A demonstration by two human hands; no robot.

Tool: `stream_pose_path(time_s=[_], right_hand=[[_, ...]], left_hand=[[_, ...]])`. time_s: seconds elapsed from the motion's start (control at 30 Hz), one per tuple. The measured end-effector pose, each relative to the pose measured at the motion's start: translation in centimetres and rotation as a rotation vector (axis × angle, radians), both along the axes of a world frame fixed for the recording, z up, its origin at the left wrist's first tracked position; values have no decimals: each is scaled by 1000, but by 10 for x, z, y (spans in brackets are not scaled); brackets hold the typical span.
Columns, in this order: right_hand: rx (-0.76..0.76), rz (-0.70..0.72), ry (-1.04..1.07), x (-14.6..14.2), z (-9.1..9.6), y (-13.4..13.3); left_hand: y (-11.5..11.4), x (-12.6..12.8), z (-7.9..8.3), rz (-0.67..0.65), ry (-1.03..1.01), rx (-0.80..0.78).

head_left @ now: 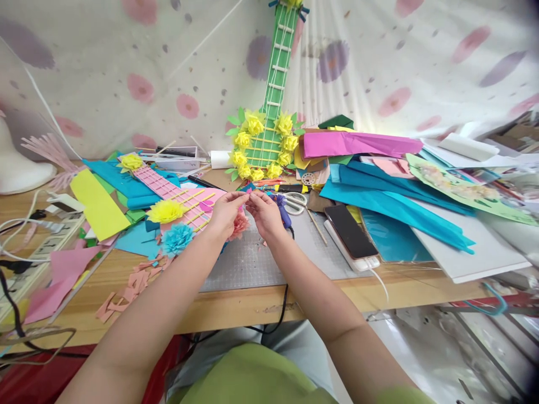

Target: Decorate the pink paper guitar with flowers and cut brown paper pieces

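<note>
My left hand (225, 212) and my right hand (264, 212) meet over the grey cutting mat (252, 261), fingertips pinched together on a small piece I cannot make out. A pink paper flower (241, 224) sits just under and between them. Left of my hands lies a pink paper guitar (177, 196) with a yellow flower (165, 211) and a blue flower (177, 238) on it. A blue-handled tool (283, 209) lies just right of my right hand.
A green paper guitar (269, 112) ringed with yellow flowers leans on the back curtain. Scissors (297, 202), a phone on a power bank (350, 233), teal and magenta paper sheets (391, 205), pink scraps (126, 289) and a power strip (37, 247) crowd the wooden table (261, 306).
</note>
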State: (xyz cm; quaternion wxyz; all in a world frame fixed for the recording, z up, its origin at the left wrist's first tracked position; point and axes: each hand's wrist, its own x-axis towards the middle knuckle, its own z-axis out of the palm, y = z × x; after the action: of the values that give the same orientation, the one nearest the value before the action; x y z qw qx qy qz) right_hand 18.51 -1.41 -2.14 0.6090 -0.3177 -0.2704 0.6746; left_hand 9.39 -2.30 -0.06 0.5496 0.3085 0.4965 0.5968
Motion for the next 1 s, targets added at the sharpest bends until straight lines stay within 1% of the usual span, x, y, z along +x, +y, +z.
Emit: stream_pose_path(time_s=[0.1,0.17,0.2,0.27,0.33,0.4,0.47,0.5,0.57,0.63,0.77,0.87,0.9,1.0], right_hand=[[-41,-17,24,0,-1,1],[-81,-23,11,2,-4,2],[-104,-27,-1,3,-7,2],[-144,-31,-35,5,-15,4],[-164,-35,-88,5,-25,6],[-160,-36,-148,4,-35,9],[-152,-39,-187,3,-43,11],[-146,-42,-193,3,-46,12],[-140,-48,-186,4,-51,14],[-140,-54,-175,6,-54,15],[-150,-44,-192,8,-59,16],[-142,-35,-221,8,-62,17],[-140,-41,-237,8,-63,17],[-124,-72,-315,7,-63,18]], left_hand=[[2,-7,4,-89,80,-22],[7,-17,9,-136,205,-20],[11,-23,11,-125,290,-2],[21,-36,14,-61,490,60],[32,-47,13,-59,753,107],[42,-53,9,-141,1052,142],[48,-53,5,-241,1308,207],[50,-51,2,-286,1404,253],[54,-46,-2,-370,1534,337],[59,-41,-6,-448,1604,376],[70,-34,-15,-561,1695,384],[77,-34,-19,-612,1693,391],[79,-35,-19,-619,1672,366],[81,-40,-17,-608,1590,220]])
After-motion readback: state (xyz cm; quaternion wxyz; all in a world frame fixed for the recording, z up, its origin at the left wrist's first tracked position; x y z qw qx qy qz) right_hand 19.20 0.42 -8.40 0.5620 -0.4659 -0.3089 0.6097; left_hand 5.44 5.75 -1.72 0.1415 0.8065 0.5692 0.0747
